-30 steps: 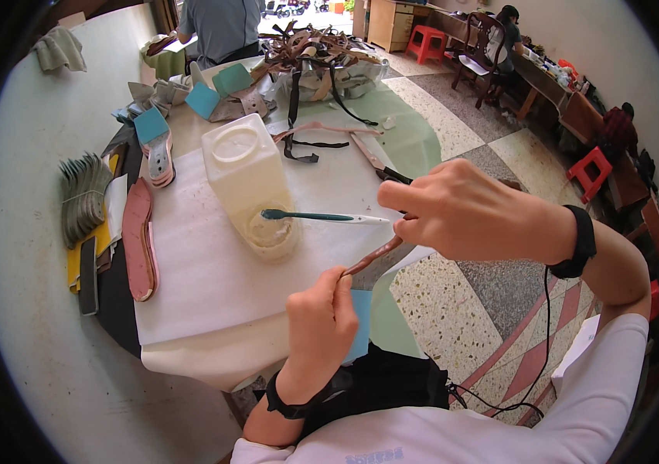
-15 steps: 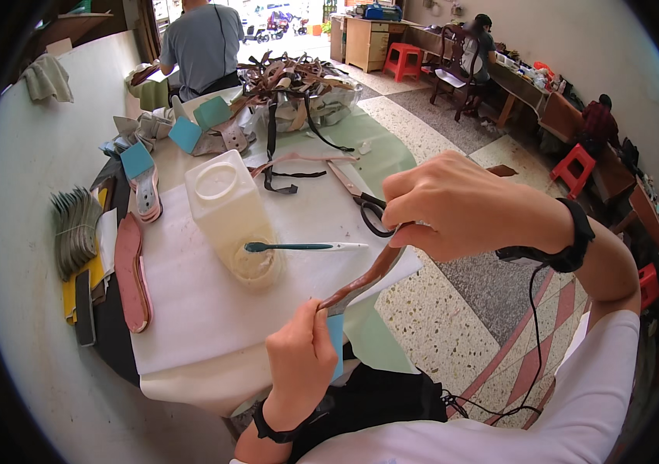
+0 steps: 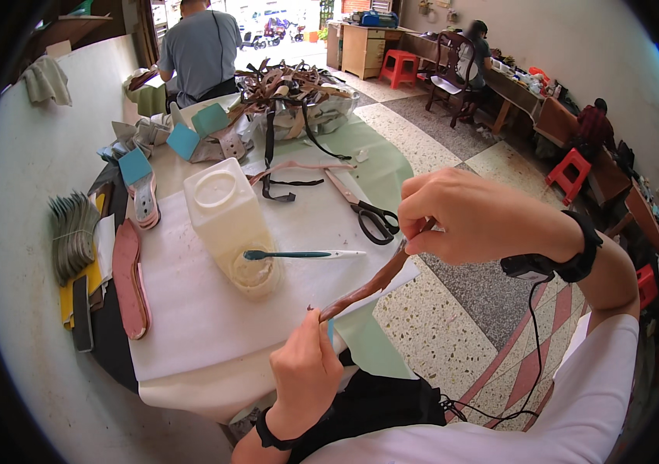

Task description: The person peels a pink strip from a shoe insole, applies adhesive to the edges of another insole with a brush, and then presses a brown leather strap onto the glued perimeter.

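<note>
A brown leather strip (image 3: pixel 374 284) stretches slantwise between my two hands above the near right edge of the table. My left hand (image 3: pixel 306 363) pinches its lower end. Higher up and farther right, my right hand (image 3: pixel 461 213) grips the other end in closed fingers. A bit of light blue shows just behind my left fingers, mostly hidden. Beside my right hand lie open scissors (image 3: pixel 376 219) with black handles. A translucent plastic container (image 3: pixel 229 209) holds pale paste, and a dark teal and white brush (image 3: pixel 306 254) rests across its opening.
White sheeting (image 3: pixel 190 309) covers the table. Pink sole-shaped pieces (image 3: pixel 128 278) and a bundled grey-green stack (image 3: pixel 76 236) lie left. A clear bin of leather scraps (image 3: pixel 310 116) stands at the back. Other people sit farther off; red stools (image 3: pixel 569 174) stand on the floor.
My right hand has moved slightly right and down, drawing away from the scissors. The strip still spans both hands, now a little straighter and more in view. My left hand has lowered slightly.
</note>
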{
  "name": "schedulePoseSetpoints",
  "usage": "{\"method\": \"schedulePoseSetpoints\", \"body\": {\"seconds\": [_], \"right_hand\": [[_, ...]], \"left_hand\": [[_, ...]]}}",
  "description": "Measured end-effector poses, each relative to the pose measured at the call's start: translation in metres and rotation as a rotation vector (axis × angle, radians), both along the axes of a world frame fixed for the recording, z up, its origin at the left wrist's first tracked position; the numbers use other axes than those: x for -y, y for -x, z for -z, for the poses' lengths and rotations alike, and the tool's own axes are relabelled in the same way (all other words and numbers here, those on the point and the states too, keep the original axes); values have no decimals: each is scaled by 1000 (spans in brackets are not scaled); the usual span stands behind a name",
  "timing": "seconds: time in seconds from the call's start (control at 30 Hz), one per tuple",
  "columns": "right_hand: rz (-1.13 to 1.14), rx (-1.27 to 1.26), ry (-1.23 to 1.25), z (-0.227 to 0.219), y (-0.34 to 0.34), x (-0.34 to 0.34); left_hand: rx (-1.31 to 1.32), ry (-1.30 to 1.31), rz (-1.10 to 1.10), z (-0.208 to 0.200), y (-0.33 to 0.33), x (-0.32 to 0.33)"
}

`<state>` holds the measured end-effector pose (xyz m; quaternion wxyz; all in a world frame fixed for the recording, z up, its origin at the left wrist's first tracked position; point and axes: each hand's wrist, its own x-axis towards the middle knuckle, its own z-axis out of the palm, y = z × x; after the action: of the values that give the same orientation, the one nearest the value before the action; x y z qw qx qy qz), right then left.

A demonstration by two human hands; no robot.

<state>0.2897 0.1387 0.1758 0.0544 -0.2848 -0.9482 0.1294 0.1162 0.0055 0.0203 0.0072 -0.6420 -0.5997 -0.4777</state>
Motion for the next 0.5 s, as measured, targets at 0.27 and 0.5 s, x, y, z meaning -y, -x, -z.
{"method": "schedulePoseSetpoints", "body": {"seconds": [0.27,0.5], "right_hand": [[101,111,50,-7,5,-1],[141,160,65,-3,5,-7]], "left_hand": [[-25,-7,28,1,0,2],[-40,-19,41,1,1,1]]}}
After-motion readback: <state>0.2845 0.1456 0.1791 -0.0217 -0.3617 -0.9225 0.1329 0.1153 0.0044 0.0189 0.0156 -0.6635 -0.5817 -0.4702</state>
